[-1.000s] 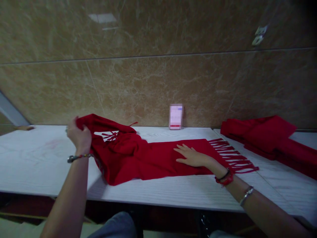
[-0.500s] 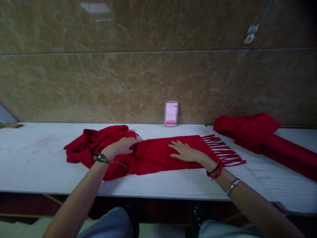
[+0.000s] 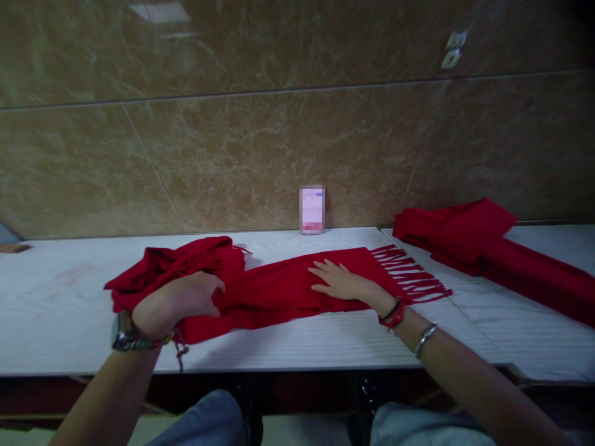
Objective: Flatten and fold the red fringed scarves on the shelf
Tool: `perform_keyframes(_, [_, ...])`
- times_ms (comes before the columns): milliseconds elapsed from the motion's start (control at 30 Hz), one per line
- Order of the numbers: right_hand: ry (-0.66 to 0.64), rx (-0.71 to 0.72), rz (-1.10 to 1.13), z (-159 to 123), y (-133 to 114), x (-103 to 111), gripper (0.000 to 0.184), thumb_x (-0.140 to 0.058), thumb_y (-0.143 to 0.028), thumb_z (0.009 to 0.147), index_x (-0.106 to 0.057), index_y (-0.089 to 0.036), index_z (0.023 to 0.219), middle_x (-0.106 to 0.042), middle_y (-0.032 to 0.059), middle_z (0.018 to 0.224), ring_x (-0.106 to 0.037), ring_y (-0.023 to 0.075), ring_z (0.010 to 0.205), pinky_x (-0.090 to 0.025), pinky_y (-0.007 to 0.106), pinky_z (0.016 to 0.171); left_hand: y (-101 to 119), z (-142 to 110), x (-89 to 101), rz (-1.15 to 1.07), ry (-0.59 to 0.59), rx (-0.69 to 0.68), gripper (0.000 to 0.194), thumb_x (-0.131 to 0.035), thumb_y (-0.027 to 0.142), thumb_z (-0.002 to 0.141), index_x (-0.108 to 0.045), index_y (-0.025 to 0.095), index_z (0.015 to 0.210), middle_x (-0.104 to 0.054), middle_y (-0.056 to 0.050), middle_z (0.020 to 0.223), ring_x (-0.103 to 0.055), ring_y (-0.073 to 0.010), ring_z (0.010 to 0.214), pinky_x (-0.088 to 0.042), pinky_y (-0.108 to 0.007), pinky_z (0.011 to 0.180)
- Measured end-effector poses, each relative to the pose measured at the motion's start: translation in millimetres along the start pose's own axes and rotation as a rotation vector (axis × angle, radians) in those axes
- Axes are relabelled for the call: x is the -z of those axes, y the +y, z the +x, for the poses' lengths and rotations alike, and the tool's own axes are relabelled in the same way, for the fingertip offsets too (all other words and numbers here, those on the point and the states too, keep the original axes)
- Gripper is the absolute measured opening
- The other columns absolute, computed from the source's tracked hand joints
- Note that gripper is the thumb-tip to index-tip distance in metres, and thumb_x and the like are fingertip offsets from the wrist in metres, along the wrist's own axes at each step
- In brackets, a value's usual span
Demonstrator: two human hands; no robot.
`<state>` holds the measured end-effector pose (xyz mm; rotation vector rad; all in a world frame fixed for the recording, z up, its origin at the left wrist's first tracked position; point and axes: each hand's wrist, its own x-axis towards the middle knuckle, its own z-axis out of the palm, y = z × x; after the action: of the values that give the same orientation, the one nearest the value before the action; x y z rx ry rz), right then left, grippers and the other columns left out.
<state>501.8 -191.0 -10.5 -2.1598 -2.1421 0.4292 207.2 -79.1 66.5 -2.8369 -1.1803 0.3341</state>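
A red fringed scarf [image 3: 279, 288] lies across the white table [image 3: 325, 341], its tassels pointing right. My right hand [image 3: 337, 280] rests flat on the scarf's right half, fingers spread. My left hand [image 3: 179, 301] is curled over the bunched left part of the scarf, fingers closed into the cloth near the front edge. A heap of red folds rises behind that hand.
More red cloth [image 3: 469, 244] lies folded at the back right of the table. A small pink box [image 3: 312, 209] stands against the brown marble wall [image 3: 279, 124]. My knees show below the table's front edge.
My left hand dropped the lifted scarf end onto the table, moved over the bunched cloth, then drew back toward me and closed on it. My right hand stayed flat on the scarf.
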Motion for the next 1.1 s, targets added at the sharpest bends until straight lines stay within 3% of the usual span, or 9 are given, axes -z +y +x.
perform_keyframes(67, [-0.008, 0.002, 0.007, 0, 1, 1, 0.061, -0.035, -0.051, 0.084, -0.028, -0.022, 0.138, -0.02, 0.0075, 0.146, -0.01, 0.0296, 0.134, -0.014, 0.057, 0.103, 19, 2, -5.0, 0.007, -0.021, -0.04, 0.036, -0.061, 0.035, 0.067, -0.065, 0.02, 0.099, -0.065, -0.007, 0.099, -0.06, -0.0245, 0.09, -0.046, -0.033, 0.08])
perform_keyframes(167, [-0.03, -0.006, 0.015, 0, 1, 1, 0.061, -0.035, -0.051, 0.084, -0.027, -0.022, 0.138, -0.018, 0.007, 0.146, -0.008, 0.0289, 0.134, -0.012, 0.056, 0.104, 49, 15, -13.3, -0.03, 0.139, -0.222, 0.047, -0.053, 0.043, 0.077, -0.055, 0.019, 0.117, -0.054, -0.011, 0.122, -0.05, -0.0258, 0.111, -0.038, -0.036, 0.094])
perform_keyframes(267, [-0.026, -0.01, 0.009, 0, 3, -1, 0.062, -0.033, -0.053, 0.085, -0.025, -0.023, 0.139, -0.015, 0.0062, 0.147, -0.006, 0.0283, 0.134, -0.01, 0.054, 0.105, 71, 30, -24.5, -0.068, 0.085, -0.383, 0.054, -0.051, 0.044, 0.08, -0.043, 0.022, 0.129, -0.036, -0.011, 0.138, -0.035, -0.0247, 0.125, -0.031, -0.036, 0.1])
perform_keyframes(500, [0.032, -0.027, 0.012, -16, 18, 1, 0.062, -0.026, -0.054, 0.087, -0.017, -0.023, 0.141, -0.01, 0.0045, 0.148, -0.002, 0.0268, 0.134, -0.007, 0.054, 0.105, 57, 31, -34.5, -0.067, -0.115, -0.387, 0.056, -0.053, 0.042, 0.079, -0.04, 0.024, 0.131, -0.03, -0.01, 0.142, -0.025, -0.0259, 0.13, -0.025, -0.038, 0.103])
perform_keyframes(600, [0.078, -0.103, 0.009, -27, 35, 4, 0.061, -0.022, -0.054, 0.088, -0.014, -0.025, 0.141, -0.008, 0.0032, 0.148, -0.001, 0.0275, 0.134, -0.005, 0.056, 0.104, 58, 32, -29.1, -0.104, -0.077, -0.448, 0.053, -0.049, 0.046, 0.081, -0.043, 0.025, 0.129, -0.032, -0.007, 0.141, -0.022, -0.0261, 0.131, -0.023, -0.04, 0.104])
perform_keyframes(700, [0.091, -0.129, -0.025, -34, 54, 0, 0.061, -0.023, -0.053, 0.088, -0.016, -0.023, 0.141, -0.012, 0.0049, 0.148, -0.005, 0.0268, 0.134, -0.009, 0.053, 0.105, 76, 42, -26.4, -0.196, 0.054, -0.598, 0.043, -0.036, 0.04, 0.089, -0.042, 0.026, 0.13, -0.028, -0.002, 0.143, -0.018, -0.0195, 0.133, -0.02, -0.035, 0.107])
perform_keyframes(767, [0.122, -0.112, -0.074, -36, 63, -5, 0.06, -0.023, -0.052, 0.088, -0.02, -0.022, 0.14, -0.015, 0.0058, 0.147, -0.008, 0.0264, 0.134, -0.011, 0.051, 0.106, 91, 51, -28.8, -0.208, 0.085, -0.565, 0.046, -0.034, 0.04, 0.09, -0.035, 0.026, 0.134, -0.019, -0.002, 0.146, -0.012, -0.0216, 0.134, -0.017, -0.041, 0.107])
perform_keyframes(900, [0.178, -0.088, -0.142, -38, 68, -12, 0.058, -0.02, -0.051, 0.089, -0.024, -0.022, 0.139, -0.02, 0.0073, 0.146, -0.014, 0.0265, 0.133, -0.016, 0.051, 0.105, 105, 64, -36.1, -0.135, -0.173, -0.419, 0.069, -0.038, 0.058, 0.081, -0.014, 0.03, 0.14, 0.0, -0.007, 0.148, 0.003, -0.0333, 0.133, -0.009, -0.06, 0.1])
perform_keyframes(1100, [0.169, -0.078, -0.15, -39, 69, -13, 0.059, -0.02, -0.053, 0.089, -0.024, -0.022, 0.139, -0.019, 0.0075, 0.146, -0.014, 0.0263, 0.133, -0.017, 0.05, 0.105, 97, 64, -23.1, -0.128, -0.305, -0.43, 0.084, -0.051, 0.063, 0.071, -0.012, 0.033, 0.139, 0.001, -0.006, 0.148, 0.001, -0.0332, 0.133, -0.009, -0.058, 0.101])
